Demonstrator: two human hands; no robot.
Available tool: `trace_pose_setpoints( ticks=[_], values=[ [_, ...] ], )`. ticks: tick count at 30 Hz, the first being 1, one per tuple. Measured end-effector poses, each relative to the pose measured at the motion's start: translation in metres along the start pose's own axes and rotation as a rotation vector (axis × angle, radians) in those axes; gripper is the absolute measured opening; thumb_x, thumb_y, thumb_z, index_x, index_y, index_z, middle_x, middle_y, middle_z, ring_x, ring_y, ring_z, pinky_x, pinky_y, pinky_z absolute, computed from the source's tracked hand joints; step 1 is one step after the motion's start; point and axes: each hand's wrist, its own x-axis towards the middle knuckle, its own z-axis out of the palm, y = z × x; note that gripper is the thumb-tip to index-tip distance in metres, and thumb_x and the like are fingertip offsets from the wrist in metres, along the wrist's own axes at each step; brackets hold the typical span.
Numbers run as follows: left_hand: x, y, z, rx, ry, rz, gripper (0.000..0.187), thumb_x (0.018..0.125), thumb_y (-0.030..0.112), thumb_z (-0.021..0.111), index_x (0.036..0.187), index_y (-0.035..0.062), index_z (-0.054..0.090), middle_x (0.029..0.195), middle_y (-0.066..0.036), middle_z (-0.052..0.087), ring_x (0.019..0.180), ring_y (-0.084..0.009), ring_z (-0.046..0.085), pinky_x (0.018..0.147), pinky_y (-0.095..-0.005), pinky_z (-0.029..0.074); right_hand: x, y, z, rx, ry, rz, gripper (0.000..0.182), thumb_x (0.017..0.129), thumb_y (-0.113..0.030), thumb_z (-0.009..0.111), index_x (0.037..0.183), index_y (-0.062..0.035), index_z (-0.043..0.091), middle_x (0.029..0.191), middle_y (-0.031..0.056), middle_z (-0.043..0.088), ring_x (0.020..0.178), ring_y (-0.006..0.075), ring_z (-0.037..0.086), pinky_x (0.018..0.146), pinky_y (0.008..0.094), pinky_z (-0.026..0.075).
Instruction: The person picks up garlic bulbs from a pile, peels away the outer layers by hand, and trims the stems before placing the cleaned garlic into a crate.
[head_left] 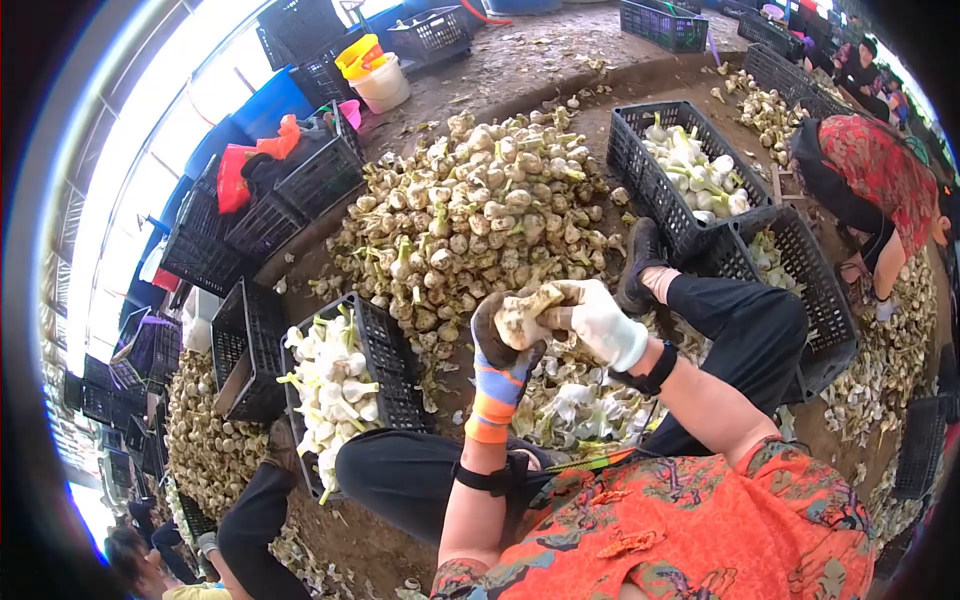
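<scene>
My left hand (497,350), in a dark, blue and orange glove, is wrapped round a dirty garlic bulb (520,318). My right hand (600,322), in a white glove with a dark thumb area, pinches the bulb's stem end. Both hands are close together above the peelings (575,400) between my legs. Behind them rises a big pile of unpeeled garlic (470,215). A black crate of white, cleaned garlic (335,385) stands to the left of my hands. Another black crate (655,190) with cleaned garlic (700,170) is at the upper right.
A crate with peelings (815,310) stands beside my leg at the right. Co-workers bend over garlic at the right (880,170) and lower left (140,560). Stacked black crates (220,230) and a white bucket (383,88) are at the upper left.
</scene>
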Motion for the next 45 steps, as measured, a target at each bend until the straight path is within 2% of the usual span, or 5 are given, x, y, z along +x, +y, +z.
trace_pose_setpoints(
  ticks=[5, 26, 35, 38, 45],
  values=[
    [-0.007, -0.026, 0.002, 0.097, 0.368, 0.07, 0.04, 0.083, 0.005, 0.063, 0.119, -0.0001, 0.047, 0.115, -0.009, 0.052, 0.104, -0.0162, 0.051, 0.088, -0.028, 0.044, -0.021, 0.047, 0.03, 0.533, 0.144, 0.21, 0.025, 0.081, 0.004, 0.057, 0.104, -0.0031, 0.064, 0.097, 0.0055, 0.067, 0.082, 0.0154, 0.063, 0.072, 0.0269, 0.05],
    [-0.005, -0.016, -0.021, -0.341, 0.431, -0.541, 0.013, 0.087, 0.019, 0.063, 0.094, 0.008, 0.061, 0.081, -0.002, 0.061, 0.071, -0.0158, 0.059, 0.063, -0.0296, 0.049, -0.016, 0.045, -0.002, -0.556, 0.099, -0.273, 0.022, 0.072, 0.005, 0.063, 0.093, 0.0013, 0.066, 0.082, 0.0087, 0.067, 0.077, 0.0123, 0.061, 0.068, 0.028, 0.049],
    [0.002, 0.015, 0.001, -0.75, 0.07, -0.478, 0.072, 0.089, 0.057, 0.047, 0.134, 0.002, 0.039, 0.129, -0.014, 0.051, 0.112, -0.0281, 0.053, 0.096, -0.0463, 0.044, -0.021, 0.032, -0.005, 0.326, 0.321, 0.054, 0.015, 0.084, -0.001, 0.06, 0.098, -0.0005, 0.062, 0.085, 0.0043, 0.065, 0.068, 0.0104, 0.061, 0.058, 0.0254, 0.049],
    [-0.017, -0.021, -0.011, 0.135, 0.066, -0.257, 0.074, 0.078, 0.052, 0.067, 0.129, 0.0036, 0.042, 0.121, -0.011, 0.052, 0.108, -0.0206, 0.053, 0.087, -0.0333, 0.048, -0.02, 0.051, -0.019, -0.166, 0.072, -0.057, 0.019, 0.08, 0.003, 0.059, 0.099, -0.0007, 0.062, 0.091, 0.005, 0.066, 0.071, 0.0089, 0.06, 0.06, 0.025, 0.049],
    [0.003, -0.007, -0.012, -0.231, 0.068, -0.395, 0.086, 0.055, 0.045, 0.087, 0.118, 0.0007, 0.048, 0.099, -0.01, 0.061, 0.09, -0.0201, 0.06, 0.082, -0.0313, 0.051, -0.029, 0.037, -0.008, 0.214, -0.079, 0.048, 0.027, 0.078, 0.009, 0.054, 0.102, 0.0015, 0.062, 0.097, 0.0089, 0.066, 0.086, 0.0159, 0.063, 0.078, 0.0288, 0.051]
  ],
)
